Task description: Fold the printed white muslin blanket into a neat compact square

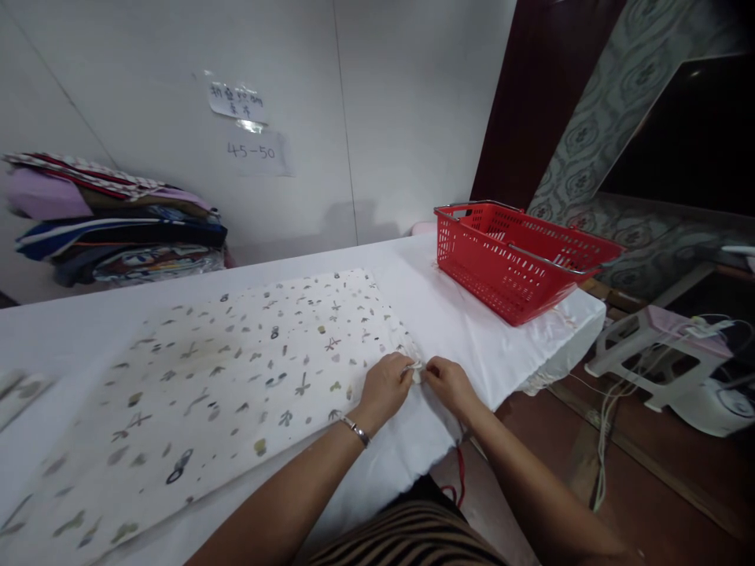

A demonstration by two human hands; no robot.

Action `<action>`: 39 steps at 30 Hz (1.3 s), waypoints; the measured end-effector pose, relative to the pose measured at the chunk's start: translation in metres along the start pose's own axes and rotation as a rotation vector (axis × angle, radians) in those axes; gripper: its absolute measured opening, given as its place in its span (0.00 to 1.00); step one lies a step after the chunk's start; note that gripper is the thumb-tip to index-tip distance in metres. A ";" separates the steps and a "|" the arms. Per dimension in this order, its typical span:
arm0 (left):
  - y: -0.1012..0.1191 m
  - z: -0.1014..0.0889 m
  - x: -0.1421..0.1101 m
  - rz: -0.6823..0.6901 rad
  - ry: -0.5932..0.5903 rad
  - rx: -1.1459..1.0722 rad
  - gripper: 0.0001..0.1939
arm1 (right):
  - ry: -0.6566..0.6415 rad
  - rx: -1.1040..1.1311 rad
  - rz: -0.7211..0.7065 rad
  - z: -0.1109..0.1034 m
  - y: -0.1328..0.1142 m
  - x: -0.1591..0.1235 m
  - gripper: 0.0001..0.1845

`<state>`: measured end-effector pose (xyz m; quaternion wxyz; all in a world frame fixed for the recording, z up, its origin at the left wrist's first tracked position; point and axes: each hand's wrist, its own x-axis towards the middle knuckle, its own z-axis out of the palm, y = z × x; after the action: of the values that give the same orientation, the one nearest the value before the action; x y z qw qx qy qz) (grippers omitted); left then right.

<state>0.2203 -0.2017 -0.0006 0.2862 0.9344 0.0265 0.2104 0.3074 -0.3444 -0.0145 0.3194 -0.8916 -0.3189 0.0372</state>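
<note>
A cream cloth (236, 377) printed with small leaves and shapes lies spread flat across the table, its layers folded together along the near edge. At its near right corner, my left hand (386, 387) is closed, pinching a gathered bit of the fabric. Just to the right, my right hand (449, 384) pinches the same bunched corner from the other side. The fingertips of both hands almost meet there, and the exact grip between them is partly hidden. A silver bracelet (355, 430) circles my left wrist.
A red plastic basket (501, 271) stands at the table's far right. Folded clothes (123, 224) are piled at the back left. Another bit of printed cloth (20, 397) lies at the left edge. Past the table's right end are a plastic stool (661, 342) and loose cables (605, 440).
</note>
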 end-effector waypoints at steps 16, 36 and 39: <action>0.003 0.002 -0.002 0.019 0.007 -0.046 0.07 | -0.001 0.703 0.164 0.004 -0.007 -0.004 0.09; 0.003 -0.003 0.008 -0.254 0.006 -0.222 0.06 | 0.012 0.083 0.012 -0.009 0.005 0.003 0.11; 0.005 -0.002 0.006 -0.172 0.012 -0.179 0.06 | -0.048 -0.174 0.024 -0.005 -0.003 0.003 0.11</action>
<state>0.2245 -0.2037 0.0059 0.3853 0.8981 0.0892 0.1924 0.3093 -0.3437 -0.0082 0.2325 -0.9185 -0.3179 0.0344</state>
